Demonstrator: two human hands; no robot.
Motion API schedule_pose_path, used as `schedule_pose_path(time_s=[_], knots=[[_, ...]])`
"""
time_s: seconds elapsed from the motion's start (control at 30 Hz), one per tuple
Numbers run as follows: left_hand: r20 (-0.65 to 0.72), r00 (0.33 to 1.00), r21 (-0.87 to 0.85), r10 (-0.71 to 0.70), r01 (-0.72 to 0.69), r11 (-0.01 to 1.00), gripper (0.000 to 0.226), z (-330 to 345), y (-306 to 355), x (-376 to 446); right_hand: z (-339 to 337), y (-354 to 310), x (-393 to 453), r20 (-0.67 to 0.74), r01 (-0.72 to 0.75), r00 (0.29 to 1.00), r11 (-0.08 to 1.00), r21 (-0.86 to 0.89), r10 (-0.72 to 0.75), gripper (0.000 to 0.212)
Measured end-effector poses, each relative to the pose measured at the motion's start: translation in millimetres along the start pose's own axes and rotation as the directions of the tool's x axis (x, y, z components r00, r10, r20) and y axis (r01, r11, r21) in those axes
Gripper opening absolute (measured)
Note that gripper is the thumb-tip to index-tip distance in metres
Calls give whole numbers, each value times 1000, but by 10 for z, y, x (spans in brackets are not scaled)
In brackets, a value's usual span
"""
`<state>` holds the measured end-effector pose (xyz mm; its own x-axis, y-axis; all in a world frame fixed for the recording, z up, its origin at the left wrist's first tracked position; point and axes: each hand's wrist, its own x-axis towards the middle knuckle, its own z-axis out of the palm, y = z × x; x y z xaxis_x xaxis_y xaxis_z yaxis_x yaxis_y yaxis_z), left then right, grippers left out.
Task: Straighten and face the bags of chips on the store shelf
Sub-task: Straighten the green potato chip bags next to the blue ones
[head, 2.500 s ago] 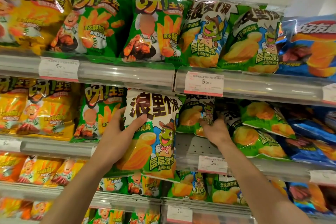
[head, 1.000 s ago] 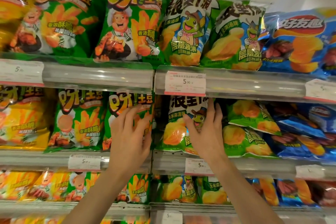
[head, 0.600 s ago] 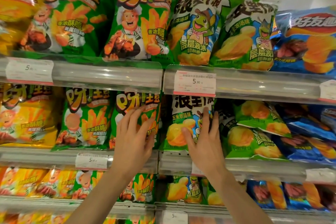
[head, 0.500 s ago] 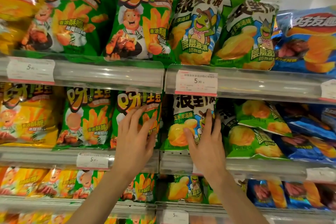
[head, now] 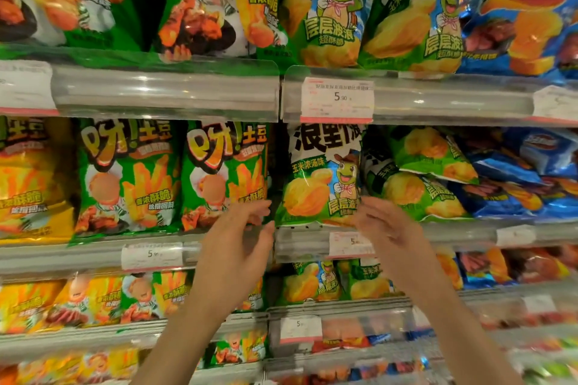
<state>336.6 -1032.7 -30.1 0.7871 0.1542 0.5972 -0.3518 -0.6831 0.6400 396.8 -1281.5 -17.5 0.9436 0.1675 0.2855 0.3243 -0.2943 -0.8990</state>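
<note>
Centrally, in the lower half of the frame, the left hand [head: 237, 237] and the right hand [head: 386, 225] are raised before the middle shelf [head: 93, 255], both smeared by motion blur. The left hand's fingers [head: 259, 208] look loosely spread and hold nothing; their tips overlap the bottom corner of a green fries bag [head: 223, 175], though I cannot tell whether they touch it. The right hand's fingers [head: 364, 208] are likewise relaxed and spread, lying over the lower right corner of the green wavy-chip bag [head: 322, 175], probably just brushing it.

That wavy-chip bag stands upright and faces forward at centre frame, its top edge hidden behind the price tag [head: 337, 99] on the upper shelf rail. To its right, two more green bags [head: 416, 178] lie tilted and stacked, fronts turned partly away, and a heap of blue bags [head: 513, 178] slumps at the right edge. A second green fries bag [head: 126, 178] stands upright left of the first, beside a yellow bag [head: 28, 181] cut off by the frame's left edge. Bags on the top shelf are cropped at the top, and the lower shelves dissolve into blur.
</note>
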Motion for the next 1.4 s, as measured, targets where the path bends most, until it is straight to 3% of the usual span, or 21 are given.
schedule_pose_path(time_s=[0.13, 0.23, 0.4, 0.57, 0.9, 0.97, 1.2, 1.33, 1.4], knots=[[96, 980, -222, -174, 192, 956, 22, 120, 41, -216, -183, 194, -270, -43, -78, 996, 996, 47, 80, 17], [131, 959, -289, -253, 281, 915, 19, 263, 93, -393, -333, 377, -378, -90, -133, 985, 984, 114, 144, 16], [154, 915, -334, -373, 403, 852, 17, 565, 242, -525, -697, 595, -427, -75, -161, 982, 979, 125, 171, 34], [77, 922, -341, -379, 381, 859, 15, 986, 585, -440, -1217, 720, -271, -76, -109, 990, 983, 148, 122, 19], [-57, 925, -354, -375, 333, 874, 19, 1675, 1208, -4, -2180, 800, 177, -59, -12, 998, 990, 137, 21, 23], [-79, 934, -321, -347, 306, 896, 18, 1740, 1271, 107, -2283, 798, 273, -69, 25, 997, 995, 95, -18, 15], [-118, 965, -129, -236, 221, 967, 53, 2003, 1375, 693, -2388, 747, 605, -108, 167, 974, 952, -256, -200, 11], [-37, 970, -72, -240, 237, 969, 64, 2122, 1383, 967, -2273, 663, 784, -91, 165, 971, 894, -416, -221, 46], [-8, 970, -52, -241, 241, 969, 68, 2166, 1381, 1069, -2236, 655, 816, -80, 140, 977, 881, -452, -196, 52]])
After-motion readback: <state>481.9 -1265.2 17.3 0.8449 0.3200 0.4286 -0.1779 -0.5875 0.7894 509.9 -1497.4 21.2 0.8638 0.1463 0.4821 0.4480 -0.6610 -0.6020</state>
